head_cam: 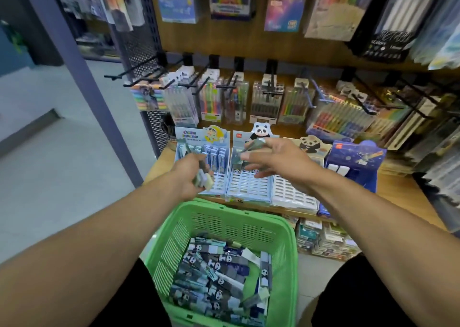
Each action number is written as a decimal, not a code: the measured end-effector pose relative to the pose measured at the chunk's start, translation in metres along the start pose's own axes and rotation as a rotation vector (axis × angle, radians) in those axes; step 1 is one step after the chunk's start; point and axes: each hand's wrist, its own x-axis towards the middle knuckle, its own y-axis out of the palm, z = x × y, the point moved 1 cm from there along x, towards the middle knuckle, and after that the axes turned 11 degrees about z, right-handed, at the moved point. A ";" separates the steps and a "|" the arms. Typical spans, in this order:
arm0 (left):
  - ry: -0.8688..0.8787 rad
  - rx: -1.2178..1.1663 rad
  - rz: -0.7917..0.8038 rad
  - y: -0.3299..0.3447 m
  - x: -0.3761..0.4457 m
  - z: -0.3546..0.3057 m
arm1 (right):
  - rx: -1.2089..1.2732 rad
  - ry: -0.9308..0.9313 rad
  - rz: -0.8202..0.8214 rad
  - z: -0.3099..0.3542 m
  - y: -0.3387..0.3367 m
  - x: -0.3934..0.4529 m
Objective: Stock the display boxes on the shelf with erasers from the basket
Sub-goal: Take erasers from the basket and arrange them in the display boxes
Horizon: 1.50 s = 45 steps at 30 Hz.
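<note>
A green plastic basket [281, 229] sits low in front of me, holding several erasers [219, 277] in panda sleeves. Above it on the wooden shelf stand display boxes: a light blue cartoon box [219, 185], a light blue panda box [249, 187], a white panda box [293, 195] and a dark blue space box [353, 175]. My left hand [191, 177] grips a small stack of erasers [202, 178] over the cartoon box. My right hand [276, 160] pinches a single eraser [256, 144] above the light blue panda box, its other fingers spread.
Pen and highlighter packs [263, 102] hang on black hooks [139, 70] just behind the boxes. A perforated black panel [142, 40] and a grey post [82, 78] stand at the left. More stationery boxes [323, 239] fill the lower shelf at the right.
</note>
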 end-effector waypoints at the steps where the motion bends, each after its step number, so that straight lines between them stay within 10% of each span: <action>1: -0.023 0.002 0.011 -0.010 0.004 -0.004 | -0.006 -0.008 0.041 0.000 0.004 0.006; 27: -0.099 0.120 -0.016 -0.082 0.079 0.008 | -0.680 -0.122 -0.045 -0.051 0.070 0.209; 45: -0.141 0.170 -0.007 -0.090 0.093 0.013 | -0.726 -0.173 -0.105 -0.079 0.076 0.221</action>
